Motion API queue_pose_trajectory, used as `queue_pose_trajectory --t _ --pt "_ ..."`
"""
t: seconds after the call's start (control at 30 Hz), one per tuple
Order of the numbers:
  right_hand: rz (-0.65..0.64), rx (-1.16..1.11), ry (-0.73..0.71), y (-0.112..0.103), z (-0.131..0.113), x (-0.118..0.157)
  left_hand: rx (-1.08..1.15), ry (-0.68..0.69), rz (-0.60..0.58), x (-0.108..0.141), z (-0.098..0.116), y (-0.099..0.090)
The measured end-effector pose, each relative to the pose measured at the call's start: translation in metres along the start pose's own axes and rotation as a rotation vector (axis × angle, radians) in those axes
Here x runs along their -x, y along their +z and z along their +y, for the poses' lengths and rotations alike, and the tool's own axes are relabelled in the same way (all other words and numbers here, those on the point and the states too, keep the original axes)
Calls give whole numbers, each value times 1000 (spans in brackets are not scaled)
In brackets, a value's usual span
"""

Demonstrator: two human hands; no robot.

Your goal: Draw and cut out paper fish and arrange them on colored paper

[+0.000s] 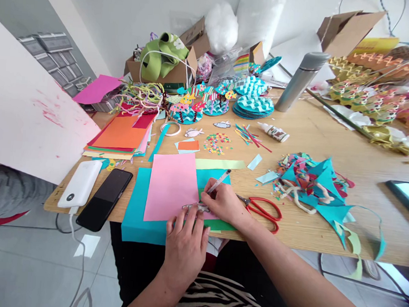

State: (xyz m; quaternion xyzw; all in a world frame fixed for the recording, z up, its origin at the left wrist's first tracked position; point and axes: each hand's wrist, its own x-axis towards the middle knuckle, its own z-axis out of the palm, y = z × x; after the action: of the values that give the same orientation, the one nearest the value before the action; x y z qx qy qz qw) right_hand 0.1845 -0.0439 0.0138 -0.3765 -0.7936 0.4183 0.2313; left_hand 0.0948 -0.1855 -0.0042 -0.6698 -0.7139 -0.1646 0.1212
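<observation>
My right hand (222, 200) is closed round a pen (219, 181), its lower end hidden by my fingers, over the right edge of a pink paper sheet (171, 186). Fingers stretched out and slightly apart, my left hand (187, 240) lies on the sheet's lower edge. Its fingertips press on a small grey-white fish cutout (203, 208), which is partly covered. Under the pink sheet are a large blue sheet (137, 205) and a green piece (221, 225). Red-handled scissors (266, 209) lie right beside my right hand, their blades partly hidden behind it.
Farther back lie two more fish cutouts (194, 132), confetti dots (216, 144), paper strips (250, 137) and a glue bottle (273, 132). Coloured sheets (122, 132), a phone (104, 199) and a power bank (80, 184) are left; paper scraps (312, 182) right; a flask (300, 83) behind.
</observation>
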Motion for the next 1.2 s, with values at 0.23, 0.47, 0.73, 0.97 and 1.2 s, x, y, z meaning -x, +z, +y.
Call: queue_pose_trajectory --t 0.23,0.47,0.73,0.97,1.2 --pt "2 -22 -12 1 1 0 3 -3 10 0 0 0" --pt "-5 -15 -16 -1 0 2 26 -11 1 0 0 1" --pt "-14 4 -21 -1 -1 3 26 -7 -4 -1 -1 -2" --pt "-38 10 -22 -1 -2 4 28 -4 10 -1 -1 -2" --pt "15 0 -20 -2 -3 3 28 -9 9 -2 -1 -2"
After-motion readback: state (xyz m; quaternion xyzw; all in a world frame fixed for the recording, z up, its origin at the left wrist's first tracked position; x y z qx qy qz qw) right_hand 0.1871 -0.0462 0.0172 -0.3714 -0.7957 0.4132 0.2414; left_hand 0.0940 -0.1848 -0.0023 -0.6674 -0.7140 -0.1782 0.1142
